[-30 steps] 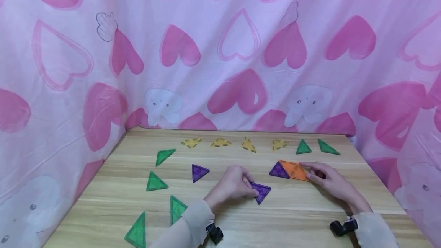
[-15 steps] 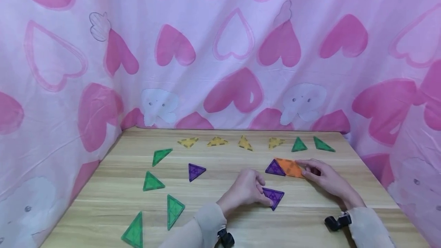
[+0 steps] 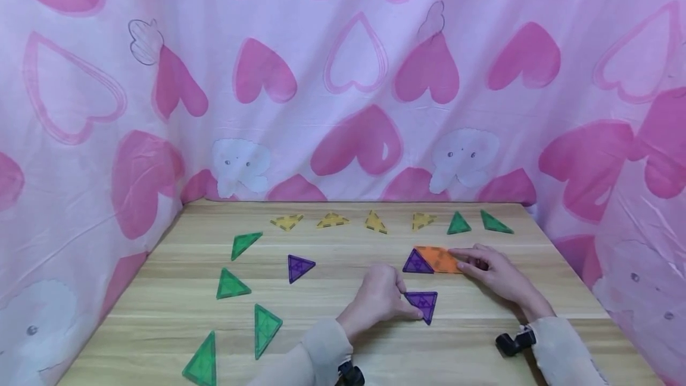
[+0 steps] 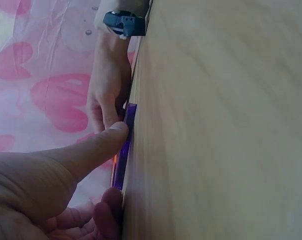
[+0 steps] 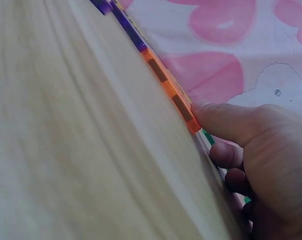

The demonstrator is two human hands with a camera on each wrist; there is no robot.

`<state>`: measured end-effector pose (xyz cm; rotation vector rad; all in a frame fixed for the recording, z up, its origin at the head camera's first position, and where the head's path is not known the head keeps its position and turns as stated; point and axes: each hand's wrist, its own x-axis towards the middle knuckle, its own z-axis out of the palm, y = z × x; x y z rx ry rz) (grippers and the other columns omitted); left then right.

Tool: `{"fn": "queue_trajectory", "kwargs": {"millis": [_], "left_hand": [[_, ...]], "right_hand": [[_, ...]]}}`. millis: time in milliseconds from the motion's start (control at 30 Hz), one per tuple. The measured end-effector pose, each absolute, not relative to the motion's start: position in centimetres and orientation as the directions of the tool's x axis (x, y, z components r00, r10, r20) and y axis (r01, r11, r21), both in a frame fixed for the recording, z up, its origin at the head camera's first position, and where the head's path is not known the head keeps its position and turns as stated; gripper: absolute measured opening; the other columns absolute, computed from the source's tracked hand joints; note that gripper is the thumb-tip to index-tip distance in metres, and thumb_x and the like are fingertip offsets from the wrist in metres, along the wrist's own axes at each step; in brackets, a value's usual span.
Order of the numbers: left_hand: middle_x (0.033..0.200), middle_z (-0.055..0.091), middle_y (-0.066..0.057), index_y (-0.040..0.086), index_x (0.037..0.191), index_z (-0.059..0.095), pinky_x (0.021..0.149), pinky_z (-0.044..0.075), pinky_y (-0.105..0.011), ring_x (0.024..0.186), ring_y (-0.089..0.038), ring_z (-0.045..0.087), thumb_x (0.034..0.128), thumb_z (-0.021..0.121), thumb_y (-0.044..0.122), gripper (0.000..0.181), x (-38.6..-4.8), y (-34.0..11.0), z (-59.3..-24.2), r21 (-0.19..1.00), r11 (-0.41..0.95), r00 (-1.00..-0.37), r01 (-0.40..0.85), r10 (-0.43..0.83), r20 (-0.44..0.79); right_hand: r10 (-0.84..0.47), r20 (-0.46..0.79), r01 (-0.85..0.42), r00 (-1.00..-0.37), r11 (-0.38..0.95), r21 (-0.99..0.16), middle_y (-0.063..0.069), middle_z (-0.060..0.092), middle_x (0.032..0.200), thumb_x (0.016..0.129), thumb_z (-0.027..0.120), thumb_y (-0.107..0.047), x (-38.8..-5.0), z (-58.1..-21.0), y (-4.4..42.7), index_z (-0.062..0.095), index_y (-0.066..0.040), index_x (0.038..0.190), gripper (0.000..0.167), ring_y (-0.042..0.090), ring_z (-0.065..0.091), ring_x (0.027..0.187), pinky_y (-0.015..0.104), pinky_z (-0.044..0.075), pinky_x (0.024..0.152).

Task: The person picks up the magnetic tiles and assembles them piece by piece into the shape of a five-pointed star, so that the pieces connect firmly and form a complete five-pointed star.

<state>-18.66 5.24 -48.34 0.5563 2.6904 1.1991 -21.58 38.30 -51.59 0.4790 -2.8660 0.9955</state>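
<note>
My left hand [image 3: 377, 299] grips a purple triangular magnetic tile [image 3: 423, 304] by its left side, with one point toward me. In the left wrist view, the thumb [image 4: 98, 147] lies on the tile's edge and the other fingers are curled by its lower end. My right hand [image 3: 501, 276] holds the right end of an orange magnetic tile [image 3: 440, 260] between thumb and forefinger. A second purple triangular tile [image 3: 418, 262] adjoins the orange tile's left side. The held purple tile is nearer to me and apart from this pair.
A third purple triangle [image 3: 300, 268] lies left of my left hand. Several green triangles [image 3: 265, 329] run down the table's left side. Yellow triangles [image 3: 332, 220] line the back, with two green ones [image 3: 458, 224] at back right. A pink heart-print curtain [image 3: 354, 148] borders the wooden table [image 3: 343, 350].
My left hand has carried the purple triangle rightward, nearer the orange tile, and turned it slightly. My right hand stays at the orange tile. The head view has swung a little to the right.
</note>
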Motion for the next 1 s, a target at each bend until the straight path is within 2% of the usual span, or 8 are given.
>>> {"fn": "queue_trajectory", "kwargs": {"millis": [267,433,667,833,1000], "left_hand": [[0.070,0.065,0.009,0.011,0.091,0.074,0.061,0.052,-0.020,0.064,-0.004,0.060,0.0713,0.109,0.017,0.040,-18.6,7.5,-48.2,0.800,0.578,-0.931,0.159,0.358,-0.074],[0.074,0.065,0.009,0.011,0.094,0.075,0.062,0.052,-0.021,0.066,-0.004,0.058,0.0711,0.109,0.016,0.041,-18.7,8.6,-48.3,0.803,0.576,-0.932,0.153,0.354,-0.077],[0.081,0.066,0.011,0.012,0.101,0.078,0.068,0.053,-0.020,0.073,-0.002,0.058,0.0719,0.109,0.023,0.044,-19.0,10.3,-48.5,0.781,0.603,-0.942,0.164,0.331,-0.058],[0.087,0.064,0.011,0.013,0.108,0.075,0.069,0.054,-0.021,0.075,-0.003,0.058,0.0716,0.109,0.019,0.050,-18.9,11.3,-48.5,0.804,0.579,-0.950,0.140,0.308,-0.057],[0.089,0.060,0.010,0.016,0.104,0.069,0.069,0.051,-0.020,0.077,-0.003,0.053,0.0717,0.109,0.020,0.051,-18.7,11.9,-48.9,0.788,0.584,-0.949,0.194,0.315,0.001]], "right_hand": [[-0.248,0.186,-0.310,-0.951,0.741,-0.596,-0.004,0.061,0.094,0.109,0.075,-0.031,-21.6,-51.8,38.1,0.076,-0.022,0.145,0.037,0.012,0.052,0.086,0.029,0.041,0.076],[-0.250,0.192,-0.315,-0.949,0.740,-0.594,-0.004,0.060,0.094,0.109,0.075,-0.029,-21.6,-51.8,38.0,0.077,-0.022,0.144,0.036,0.012,0.051,0.086,0.029,0.040,0.076],[-0.223,0.154,-0.271,-0.963,0.750,-0.604,-0.003,0.061,0.095,0.109,0.075,-0.033,-21.8,-51.5,38.1,0.076,-0.024,0.145,0.038,0.014,0.051,0.088,0.030,0.039,0.077],[-0.214,0.142,-0.255,-0.967,0.748,-0.613,-0.003,0.064,0.099,0.109,0.074,-0.036,-21.8,-51.5,38.0,0.076,-0.027,0.145,0.038,0.014,0.052,0.091,0.030,0.040,0.080],[-0.226,0.177,-0.287,-0.958,0.742,-0.605,-0.004,0.064,0.098,0.113,0.069,-0.031,-21.6,-51.9,38.0,0.078,-0.025,0.143,0.032,0.012,0.054,0.090,0.029,0.042,0.082]]}}
